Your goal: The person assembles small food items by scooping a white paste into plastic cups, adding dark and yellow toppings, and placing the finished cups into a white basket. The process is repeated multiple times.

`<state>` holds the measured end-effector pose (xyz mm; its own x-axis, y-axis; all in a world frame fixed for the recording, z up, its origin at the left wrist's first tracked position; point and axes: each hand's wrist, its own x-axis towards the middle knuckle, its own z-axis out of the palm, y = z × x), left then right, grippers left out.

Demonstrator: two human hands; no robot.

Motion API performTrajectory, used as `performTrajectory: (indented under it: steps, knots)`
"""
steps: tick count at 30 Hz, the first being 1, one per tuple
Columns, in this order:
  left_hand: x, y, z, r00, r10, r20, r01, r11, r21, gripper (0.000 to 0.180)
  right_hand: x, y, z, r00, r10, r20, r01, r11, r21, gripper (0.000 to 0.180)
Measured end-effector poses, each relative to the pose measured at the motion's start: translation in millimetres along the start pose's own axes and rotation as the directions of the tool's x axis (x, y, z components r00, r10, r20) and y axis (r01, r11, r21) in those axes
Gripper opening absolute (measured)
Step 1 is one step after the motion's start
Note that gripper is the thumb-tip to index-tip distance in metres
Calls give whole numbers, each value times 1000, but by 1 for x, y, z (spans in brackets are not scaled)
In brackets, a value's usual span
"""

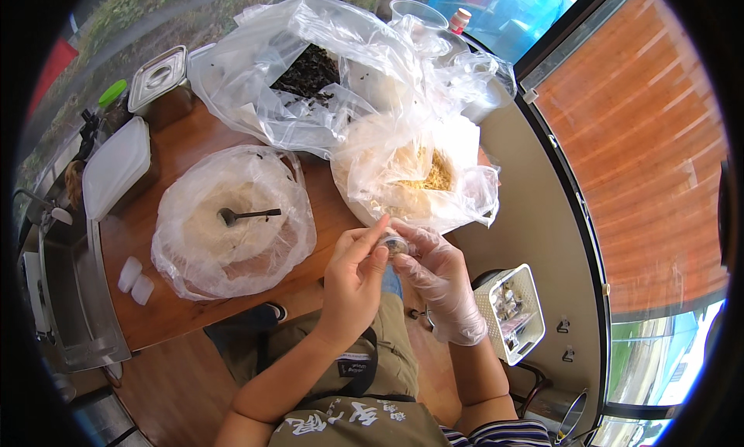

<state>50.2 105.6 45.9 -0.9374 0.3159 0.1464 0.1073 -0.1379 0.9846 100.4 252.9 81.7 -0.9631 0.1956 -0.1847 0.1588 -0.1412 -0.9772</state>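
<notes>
Both hands meet just off the near edge of the wooden worktop (178, 307), above the person's lap. The left hand (353, 280), bare, is closed in a pinch on a small round container (396, 246), its forefinger stretched up along the rim. The right hand (438, 280), in a thin clear glove, cups the same small container from the other side with curled fingers, so the container sits between the two hands, touching both. Just beyond them, at the worktop's right end, lies an open clear bag of pale yellowish strands (422, 176). Behind that, toward the far edge, a larger crumpled clear bag holds dark dried flakes (310, 73). To the left of the hands, near the middle of the worktop, a plastic-lined bowl of white grains (232, 222) has a dark spoon (248, 214) lying in it. Two small white cups (136, 279) stand near the front left edge. A white lidded box (116, 166) and a steel lidded tin (159, 79) sit along the left and far-left edges. A white basket (515, 311) of small items rests low, to the right of the gloved hand.
</notes>
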Motion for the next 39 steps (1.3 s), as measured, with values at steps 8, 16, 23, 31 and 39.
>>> performTrajectory:
  steps: [8, 16, 23, 31, 39]
  knots:
    - [-15, 7, -9, 989, 121, -79, -110, 984, 137, 31, -5, 26, 21, 993, -115, -35, 114, 993, -22, 50]
    - [-26, -3, -14, 968, 235, -85, -211, 951, 224, 27, -17, 21, 39, 999, 30, -41, -25, 994, 107, 41]
    - [-39, -22, -17, 996, -47, 75, 53, 995, -79, 29, -30, 54, 20, 1000, 28, 11, -30, 969, 246, 46]
    - [-55, -35, -8, 994, -47, 95, 39, 996, 85, 28, -42, 87, 31, 970, -39, -241, 45, 999, 20, 36]
    - [-59, -34, -33, 986, 44, 160, -38, 998, -43, 38, -52, 65, 38, 969, -201, -140, 174, 967, -187, 34]
